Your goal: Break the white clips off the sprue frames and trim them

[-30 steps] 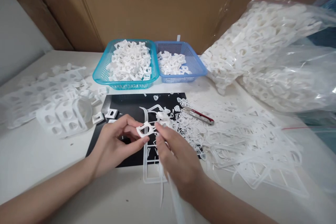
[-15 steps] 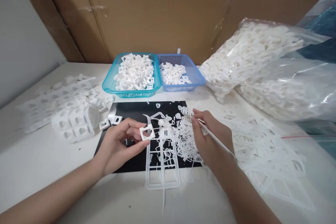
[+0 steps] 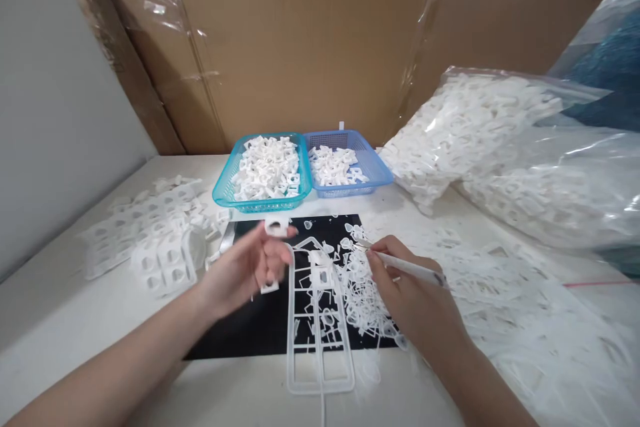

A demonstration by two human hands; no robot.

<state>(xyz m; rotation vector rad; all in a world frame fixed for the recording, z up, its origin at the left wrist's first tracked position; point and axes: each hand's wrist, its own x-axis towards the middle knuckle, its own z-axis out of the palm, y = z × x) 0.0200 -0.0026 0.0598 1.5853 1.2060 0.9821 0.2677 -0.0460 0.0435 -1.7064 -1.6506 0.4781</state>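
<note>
My left hand point(image 3: 245, 263) is turned palm up over the black mat point(image 3: 240, 327), pinching a small white plastic square point(image 3: 277, 225) with a large opening between thumb and forefinger. Just below its curled fingers shows another white piece point(image 3: 270, 287); whether the hand holds it I cannot tell. My right hand point(image 3: 407, 280) grips a slim craft knife point(image 3: 405, 265) with a pale handle, its tip pointing left over a heap of white plastic scraps point(image 3: 365, 300). Between the hands lies a translucent white moulding frame point(image 3: 320, 387), with one square piece point(image 3: 323, 277) at its upper part.
A teal basket point(image 3: 223, 195) and a blue basket point(image 3: 383, 173) of white pieces stand at the back. Moulded white sheets point(image 3: 165, 260) lie left. Clear bags point(image 3: 475, 127) of white parts and flat translucent frames point(image 3: 525, 320) fill the right. Cardboard point(image 3: 300, 47) rises behind.
My left hand has lifted away from the moulding frame and turned palm up, with the white square still pinched. My right hand keeps the knife, now held flatter. The whole view has tilted upward.
</note>
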